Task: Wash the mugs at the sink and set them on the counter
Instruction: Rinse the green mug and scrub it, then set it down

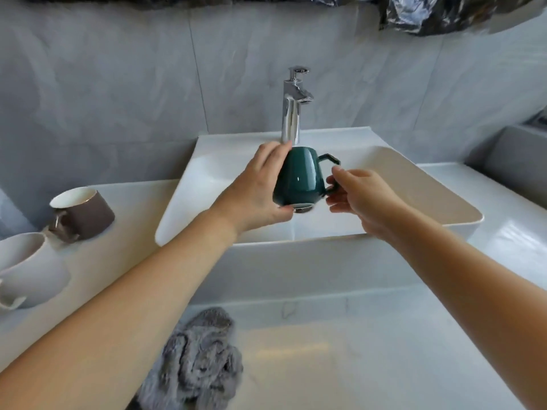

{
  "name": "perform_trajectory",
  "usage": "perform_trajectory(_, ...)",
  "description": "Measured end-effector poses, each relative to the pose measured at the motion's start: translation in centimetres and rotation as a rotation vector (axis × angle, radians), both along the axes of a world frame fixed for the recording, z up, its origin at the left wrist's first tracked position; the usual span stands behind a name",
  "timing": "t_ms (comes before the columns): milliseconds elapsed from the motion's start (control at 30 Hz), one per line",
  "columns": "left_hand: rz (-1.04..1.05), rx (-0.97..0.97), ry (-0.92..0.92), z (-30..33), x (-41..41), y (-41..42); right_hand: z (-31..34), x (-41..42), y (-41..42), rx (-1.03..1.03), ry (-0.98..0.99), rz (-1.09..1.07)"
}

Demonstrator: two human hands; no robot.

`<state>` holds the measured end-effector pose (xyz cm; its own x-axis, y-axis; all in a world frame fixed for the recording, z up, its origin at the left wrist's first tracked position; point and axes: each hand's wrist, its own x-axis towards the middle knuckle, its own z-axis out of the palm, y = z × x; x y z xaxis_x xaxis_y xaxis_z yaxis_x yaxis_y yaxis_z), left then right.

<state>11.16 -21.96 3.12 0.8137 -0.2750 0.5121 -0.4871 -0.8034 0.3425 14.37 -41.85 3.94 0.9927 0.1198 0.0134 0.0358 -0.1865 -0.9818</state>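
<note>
My left hand (260,187) wraps the body of the green mug (299,179), fingers and thumb curled around it. My right hand (359,196) pinches the mug's angular handle. The mug hangs over the white sink (414,184), just below the chrome faucet (293,113), its handle pointing right. On the pale counter (124,261) to the left stand a brown mug (85,211) and, nearer, a white mug (29,267), both near the counter's left edge. A grey cloth (198,362) lies crumpled on the near counter. Grey tiled wall (118,84) rises behind. Bare counter stretches right of the sink.
</note>
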Motion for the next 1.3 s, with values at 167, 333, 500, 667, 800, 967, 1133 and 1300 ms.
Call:
perform_trajectory(167,-0.025,0.11,-0.099,-0.2,0.0,0.1,-0.4,-1.5,-0.3,0.002,-0.121,-0.083)
perform_trajectory(333,-0.064,0.105,-0.147,-0.1,0.3,0.4,-0.4,-1.0,0.0,0.011,-0.128,-0.054)
perform_trajectory(500,-0.086,0.195,-0.224,-0.3,0.8,0.2,-0.2,-0.4,-0.8,0.158,0.002,0.011)
perform_trajectory(667,-0.068,0.3,-0.338,-0.2,0.9,0.1,-0.2,-0.6,-1.3,0.274,0.015,0.127)
perform_trajectory(800,-0.059,0.384,-0.452,0.0,0.5,0.0,0.0,-0.9,-1.3,0.275,0.013,0.199)
perform_trajectory(967,0.0,0.447,-0.568,0.4,0.5,0.4,0.2,-1.6,-1.3,0.262,-0.007,0.322)
perform_trajectory(1133,0.063,0.394,-0.564,0.3,0.4,-0.1,-0.3,-2.3,-1.1,0.228,-0.229,0.266)
perform_trajectory(1300,0.063,0.224,-0.295,-0.3,-0.1,-0.1,-0.5,-2.4,-0.8,0.171,-0.314,0.185)
